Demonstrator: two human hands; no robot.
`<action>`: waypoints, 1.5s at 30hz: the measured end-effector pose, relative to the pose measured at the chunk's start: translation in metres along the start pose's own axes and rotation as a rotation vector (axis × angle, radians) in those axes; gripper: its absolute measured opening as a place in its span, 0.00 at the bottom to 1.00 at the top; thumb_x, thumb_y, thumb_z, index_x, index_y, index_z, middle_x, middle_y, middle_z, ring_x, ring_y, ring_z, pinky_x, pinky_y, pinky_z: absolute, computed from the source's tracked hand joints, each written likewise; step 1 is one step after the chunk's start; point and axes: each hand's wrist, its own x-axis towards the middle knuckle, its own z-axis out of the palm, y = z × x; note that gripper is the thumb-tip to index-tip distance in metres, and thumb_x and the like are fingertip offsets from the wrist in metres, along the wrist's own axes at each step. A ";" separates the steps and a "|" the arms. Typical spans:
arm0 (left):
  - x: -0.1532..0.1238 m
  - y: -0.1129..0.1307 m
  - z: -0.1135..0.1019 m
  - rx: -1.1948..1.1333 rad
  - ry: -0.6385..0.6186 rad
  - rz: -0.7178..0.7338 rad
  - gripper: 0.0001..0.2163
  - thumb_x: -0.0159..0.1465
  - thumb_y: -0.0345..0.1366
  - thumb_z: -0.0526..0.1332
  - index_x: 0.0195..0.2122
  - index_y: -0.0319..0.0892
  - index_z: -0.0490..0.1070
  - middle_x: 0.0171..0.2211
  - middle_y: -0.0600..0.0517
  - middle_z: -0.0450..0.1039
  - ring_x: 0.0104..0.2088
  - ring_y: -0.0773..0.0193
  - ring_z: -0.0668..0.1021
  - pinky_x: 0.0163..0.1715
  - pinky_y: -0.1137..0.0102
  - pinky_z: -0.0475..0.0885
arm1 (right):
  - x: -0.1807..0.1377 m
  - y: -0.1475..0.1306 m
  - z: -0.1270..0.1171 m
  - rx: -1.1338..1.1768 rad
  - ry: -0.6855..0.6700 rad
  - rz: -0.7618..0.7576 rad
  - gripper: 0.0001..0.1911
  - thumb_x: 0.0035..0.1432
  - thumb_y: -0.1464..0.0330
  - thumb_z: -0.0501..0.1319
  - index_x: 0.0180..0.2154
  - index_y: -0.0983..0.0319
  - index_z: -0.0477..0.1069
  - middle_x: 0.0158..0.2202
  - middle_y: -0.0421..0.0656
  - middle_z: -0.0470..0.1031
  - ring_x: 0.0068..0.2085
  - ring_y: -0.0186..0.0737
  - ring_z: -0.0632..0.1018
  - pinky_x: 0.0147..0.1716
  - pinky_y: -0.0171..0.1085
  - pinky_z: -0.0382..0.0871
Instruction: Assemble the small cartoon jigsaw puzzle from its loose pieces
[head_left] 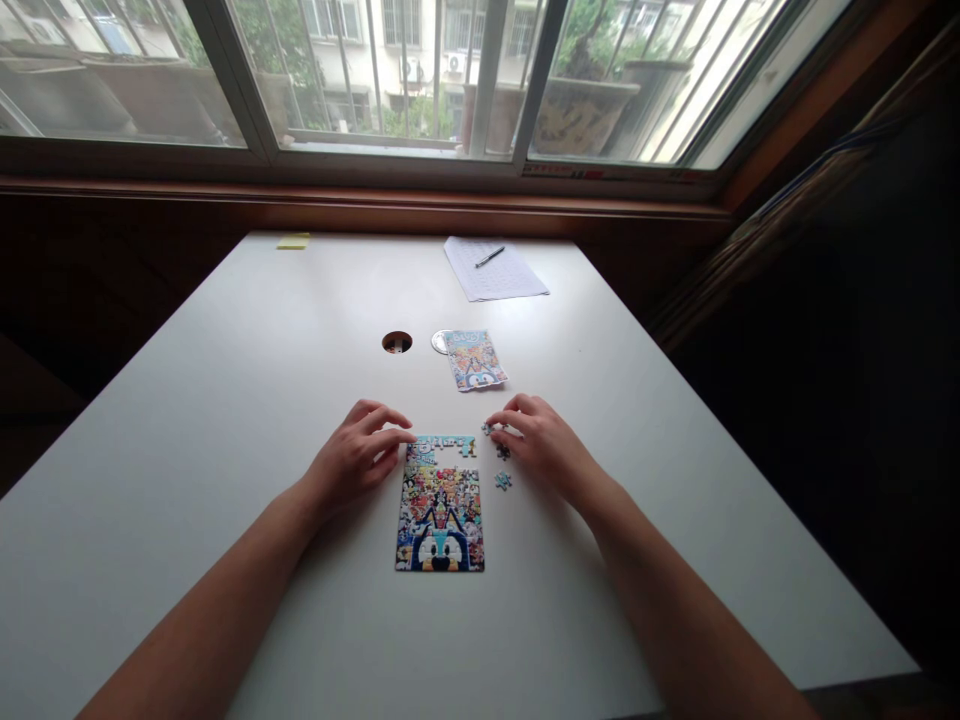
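A jigsaw puzzle (441,520) with a blue cartoon dog lies flat on the table, with a gap in its upper part where white shows through. My left hand (356,450) rests at its upper left corner, fingers apart, the index fingertip at the puzzle's edge. To the right of the puzzle, my right hand (536,438) has thumb and fingers closed on a puzzle piece (489,428), partly hidden by the fingertips. Just below those fingers sits a dark loose piece (502,452). A light blue loose piece (502,481) lies nearer to me, beside the puzzle's right edge.
Beyond my hands, a reference picture (478,360) partly covers a round silver disc (439,342). A cable hole (397,343) opens in the white table (225,400). Farther back are paper sheets (517,280) with a pen (490,257) and a yellow sticky pad (293,241).
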 end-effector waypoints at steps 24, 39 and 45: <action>0.001 0.001 0.000 -0.024 -0.020 0.007 0.12 0.65 0.26 0.58 0.46 0.46 0.75 0.47 0.48 0.74 0.48 0.56 0.69 0.48 0.58 0.71 | 0.001 -0.004 0.000 0.081 -0.087 -0.027 0.05 0.63 0.71 0.61 0.40 0.58 0.73 0.44 0.46 0.74 0.48 0.47 0.72 0.49 0.45 0.68; 0.001 0.000 0.001 -0.034 -0.012 0.019 0.15 0.64 0.24 0.58 0.47 0.48 0.75 0.47 0.49 0.74 0.48 0.56 0.69 0.48 0.59 0.71 | 0.001 0.007 0.000 0.048 -0.064 -0.077 0.12 0.63 0.73 0.60 0.44 0.54 0.78 0.44 0.46 0.74 0.46 0.46 0.73 0.47 0.45 0.70; 0.001 0.000 0.001 -0.036 -0.039 0.031 0.17 0.64 0.24 0.58 0.49 0.49 0.75 0.48 0.48 0.73 0.48 0.56 0.69 0.48 0.59 0.70 | 0.002 0.001 0.000 0.054 -0.071 -0.030 0.06 0.61 0.71 0.63 0.40 0.57 0.78 0.43 0.46 0.73 0.46 0.46 0.73 0.47 0.44 0.70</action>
